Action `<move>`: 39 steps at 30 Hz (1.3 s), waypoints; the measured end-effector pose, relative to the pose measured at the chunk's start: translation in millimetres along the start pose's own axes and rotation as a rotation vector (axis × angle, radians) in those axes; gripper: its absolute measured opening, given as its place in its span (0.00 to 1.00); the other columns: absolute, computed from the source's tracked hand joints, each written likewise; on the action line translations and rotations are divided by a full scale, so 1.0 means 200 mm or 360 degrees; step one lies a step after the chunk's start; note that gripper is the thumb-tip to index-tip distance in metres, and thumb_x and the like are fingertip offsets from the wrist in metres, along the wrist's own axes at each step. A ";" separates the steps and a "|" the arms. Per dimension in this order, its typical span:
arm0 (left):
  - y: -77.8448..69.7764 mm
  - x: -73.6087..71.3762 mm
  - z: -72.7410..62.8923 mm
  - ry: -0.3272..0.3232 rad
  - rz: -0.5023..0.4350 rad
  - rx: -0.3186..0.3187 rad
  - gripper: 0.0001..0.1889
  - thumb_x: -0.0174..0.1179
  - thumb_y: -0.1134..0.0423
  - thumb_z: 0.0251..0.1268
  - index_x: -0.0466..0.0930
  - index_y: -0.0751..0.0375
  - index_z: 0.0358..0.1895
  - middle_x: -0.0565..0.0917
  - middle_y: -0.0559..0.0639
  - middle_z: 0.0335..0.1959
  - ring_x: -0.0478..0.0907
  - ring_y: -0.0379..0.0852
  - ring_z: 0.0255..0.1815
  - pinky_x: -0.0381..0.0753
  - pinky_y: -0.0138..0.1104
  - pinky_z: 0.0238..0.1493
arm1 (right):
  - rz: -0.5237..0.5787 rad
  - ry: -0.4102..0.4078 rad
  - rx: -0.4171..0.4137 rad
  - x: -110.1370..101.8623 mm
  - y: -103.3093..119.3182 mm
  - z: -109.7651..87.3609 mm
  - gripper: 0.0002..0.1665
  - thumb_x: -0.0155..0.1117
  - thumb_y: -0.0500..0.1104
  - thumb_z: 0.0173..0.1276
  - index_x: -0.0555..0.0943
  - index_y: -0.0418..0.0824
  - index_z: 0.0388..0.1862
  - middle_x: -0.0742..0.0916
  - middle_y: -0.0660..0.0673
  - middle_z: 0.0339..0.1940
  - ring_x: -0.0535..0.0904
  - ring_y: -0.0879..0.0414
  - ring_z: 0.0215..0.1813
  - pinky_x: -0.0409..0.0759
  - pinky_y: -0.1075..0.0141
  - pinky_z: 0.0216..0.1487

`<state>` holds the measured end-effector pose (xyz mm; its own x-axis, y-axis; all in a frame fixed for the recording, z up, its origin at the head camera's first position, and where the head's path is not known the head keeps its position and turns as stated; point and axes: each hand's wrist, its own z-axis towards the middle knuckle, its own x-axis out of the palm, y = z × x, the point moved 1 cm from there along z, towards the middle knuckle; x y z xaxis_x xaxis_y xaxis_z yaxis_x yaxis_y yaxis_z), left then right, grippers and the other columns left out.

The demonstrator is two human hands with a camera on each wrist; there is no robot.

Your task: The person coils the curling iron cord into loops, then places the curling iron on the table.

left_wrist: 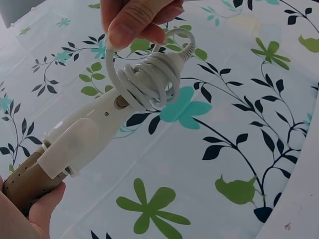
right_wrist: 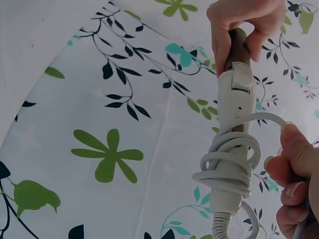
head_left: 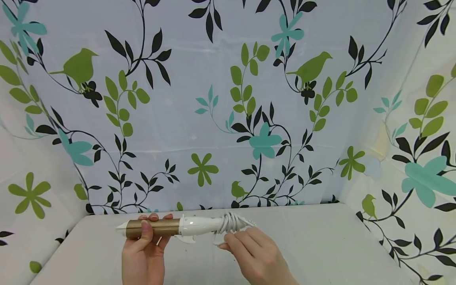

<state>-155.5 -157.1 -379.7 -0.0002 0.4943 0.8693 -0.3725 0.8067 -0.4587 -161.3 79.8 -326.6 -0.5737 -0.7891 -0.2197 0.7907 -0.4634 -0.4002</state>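
A curling iron (head_left: pixel 199 225) with a gold barrel and white handle is held level above the table. My left hand (head_left: pixel 144 247) grips it round the gold barrel, thumb across the front. A white power cord (head_left: pixel 230 222) is wound in several loops about the handle's right end. My right hand (head_left: pixel 256 253) pinches a length of that cord between thumb and fingers, just below and right of the coils. In the right wrist view, the pinched cord (right_wrist: pixel 259 116) runs from the coils to the fingertips. The white clamp lever (left_wrist: pixel 75 144) faces the left wrist camera.
Below the hands lies a white table (head_left: pixel 320 237). Behind it and at both sides hangs a fabric backdrop (head_left: pixel 178 118) printed with green birds, leaves and turquoise flowers. The table's back edge meets this cloth.
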 end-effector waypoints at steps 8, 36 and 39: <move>0.01 0.03 0.01 -0.0053 0.0072 -0.0023 0.03 0.47 0.67 0.78 0.71 0.60 0.46 0.80 0.51 0.40 0.87 0.55 0.47 0.88 0.42 0.52 | -0.0043 -0.0115 0.0052 0.01 -0.04 0.00 0.19 0.60 0.45 0.75 0.81 0.36 0.25 0.81 0.50 0.20 0.71 0.62 0.23 0.74 0.82 0.23; 0.00 0.01 0.00 -0.0057 0.0045 -0.0022 0.05 0.48 0.69 0.77 0.74 0.59 0.43 0.82 0.52 0.38 0.87 0.56 0.44 0.88 0.44 0.50 | 0.0106 0.0259 0.0318 0.02 -0.12 0.04 0.18 0.56 0.49 0.78 0.81 0.39 0.32 0.80 0.51 0.24 0.75 0.59 0.26 0.81 0.76 0.29; 0.00 0.01 0.00 -0.0057 0.0068 -0.0037 0.04 0.49 0.68 0.77 0.73 0.58 0.42 0.82 0.51 0.38 0.87 0.56 0.44 0.88 0.44 0.51 | 0.0137 0.0347 0.0349 0.03 -0.13 0.04 0.17 0.53 0.47 0.80 0.82 0.38 0.35 0.82 0.51 0.27 0.77 0.58 0.29 0.83 0.75 0.34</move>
<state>-155.8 -157.0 -378.2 -0.0490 0.5171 0.8545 -0.3497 0.7925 -0.4996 -184.3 83.7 -309.7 -0.5162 -0.7352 -0.4394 0.8520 -0.4933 -0.1754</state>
